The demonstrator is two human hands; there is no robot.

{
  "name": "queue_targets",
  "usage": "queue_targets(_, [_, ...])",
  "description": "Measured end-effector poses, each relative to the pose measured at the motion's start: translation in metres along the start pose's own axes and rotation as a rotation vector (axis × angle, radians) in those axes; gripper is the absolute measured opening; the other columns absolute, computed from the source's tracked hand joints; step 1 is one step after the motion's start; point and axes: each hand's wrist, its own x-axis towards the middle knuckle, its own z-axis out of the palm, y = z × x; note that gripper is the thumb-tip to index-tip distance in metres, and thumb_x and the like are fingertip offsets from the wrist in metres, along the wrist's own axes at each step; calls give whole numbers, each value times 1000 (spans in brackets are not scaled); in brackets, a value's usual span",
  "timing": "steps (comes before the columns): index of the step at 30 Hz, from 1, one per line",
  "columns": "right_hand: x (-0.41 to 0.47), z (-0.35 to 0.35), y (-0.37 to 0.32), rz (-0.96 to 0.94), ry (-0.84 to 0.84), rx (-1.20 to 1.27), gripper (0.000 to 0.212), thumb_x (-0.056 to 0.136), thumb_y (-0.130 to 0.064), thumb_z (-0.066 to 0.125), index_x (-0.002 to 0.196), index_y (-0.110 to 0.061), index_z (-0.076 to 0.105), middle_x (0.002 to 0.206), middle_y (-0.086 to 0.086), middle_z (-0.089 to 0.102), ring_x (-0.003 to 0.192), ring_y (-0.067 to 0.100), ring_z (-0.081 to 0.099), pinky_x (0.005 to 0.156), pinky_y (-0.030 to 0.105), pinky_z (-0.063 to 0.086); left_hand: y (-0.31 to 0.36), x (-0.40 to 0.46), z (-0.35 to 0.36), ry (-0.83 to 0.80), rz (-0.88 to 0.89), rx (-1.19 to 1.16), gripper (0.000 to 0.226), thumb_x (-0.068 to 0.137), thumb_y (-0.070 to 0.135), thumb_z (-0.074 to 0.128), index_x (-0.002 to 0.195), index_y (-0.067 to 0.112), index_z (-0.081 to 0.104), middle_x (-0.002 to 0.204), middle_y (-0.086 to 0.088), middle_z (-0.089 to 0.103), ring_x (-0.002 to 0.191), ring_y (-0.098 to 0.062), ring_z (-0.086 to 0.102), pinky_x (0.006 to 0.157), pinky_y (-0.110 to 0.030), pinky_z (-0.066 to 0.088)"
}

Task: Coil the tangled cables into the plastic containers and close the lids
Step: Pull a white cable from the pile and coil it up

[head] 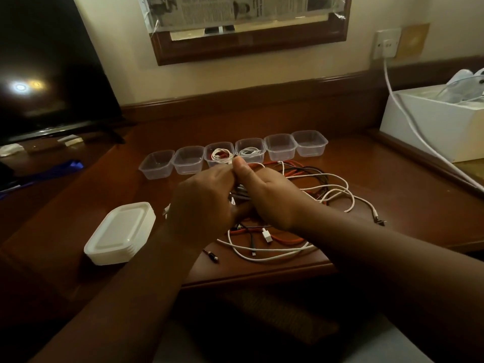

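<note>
Several clear plastic containers [280, 146] stand in a row on the wooden desk [392, 179]. Two of them, in the middle, hold coiled white cable [221, 154]. In front of the row lies a tangle of white, red and black cables [330, 191]. My left hand [204, 203] and my right hand [269, 197] meet over the tangle, both with fingers curled round a bundle of cable strands between them. A stack of white lids [120, 233] sits to the left, near the desk's front edge.
A dark TV screen [47, 74] stands at the back left. A white box [434, 124] sits at the right, with a white power cord [408, 119] running down from a wall socket [387, 43]. A framed mirror hangs above.
</note>
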Motion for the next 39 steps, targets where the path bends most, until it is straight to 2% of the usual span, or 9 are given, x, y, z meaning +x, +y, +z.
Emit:
queue_targets(4, [14,0,19,-49,144,166,83,98,-59,25,76,14,59,55,15,54,49,20,51,52,32,43,-12,1,16,4,-83,-20,48,85,56,58,86,8,66,72,-5,65,58,-17,58,51,-27,47])
queue_targets(8, [34,-3,36,-27,166,284,68,104,-51,25,82,-1,67,78,22,65,75,35,62,71,45,52,-27,9,30,21,-245,-185,42,82,59,61,69,21,52,60,17,44,47,-3,41,46,-11,28])
queue_targets(13, [64,-38,55,335,-165,724,37,99,-24,41,85,-5,69,81,13,59,71,21,53,73,33,43,-60,23,53,13,-334,-391,55,75,64,67,60,13,56,54,5,52,52,-17,50,45,-17,34])
queue_targets(19, [105,-68,98,222,-401,790,37,95,1,41,130,6,53,120,26,54,105,35,54,91,35,48,-80,48,85,-31,-390,-529,53,70,56,72,60,7,55,53,-4,51,51,-14,45,46,-12,32])
queue_targets(22, [122,-71,120,181,-386,767,38,94,0,47,131,11,49,119,27,49,104,39,43,88,37,42,-96,53,108,-31,-413,-566,46,70,58,73,57,18,52,52,7,47,50,-6,44,47,-10,31])
queue_targets(24, [130,-70,132,179,-331,722,27,95,1,48,120,7,57,102,22,60,89,30,58,77,31,50,-107,49,124,-34,-439,-558,43,71,58,74,56,25,50,54,12,49,50,-5,43,48,-11,30])
queue_targets(29, [135,-48,143,142,25,453,28,103,-6,37,97,-16,63,80,5,62,65,13,56,58,28,46,-116,36,148,-33,-507,-470,54,70,65,70,58,15,55,53,2,53,53,-18,50,46,-31,39])
queue_targets(32, [138,-37,150,165,172,469,29,100,-12,40,85,-21,64,70,1,59,63,14,50,56,29,41,-115,33,156,-24,-490,-404,54,75,63,68,56,15,53,52,4,50,52,-19,48,47,-22,35])
queue_targets(39, [126,-44,156,164,-11,849,27,87,-32,62,106,-13,69,97,7,72,84,17,67,78,31,55,-104,30,157,76,-580,-456,51,79,63,65,55,22,47,53,3,51,47,-10,47,47,-16,35])
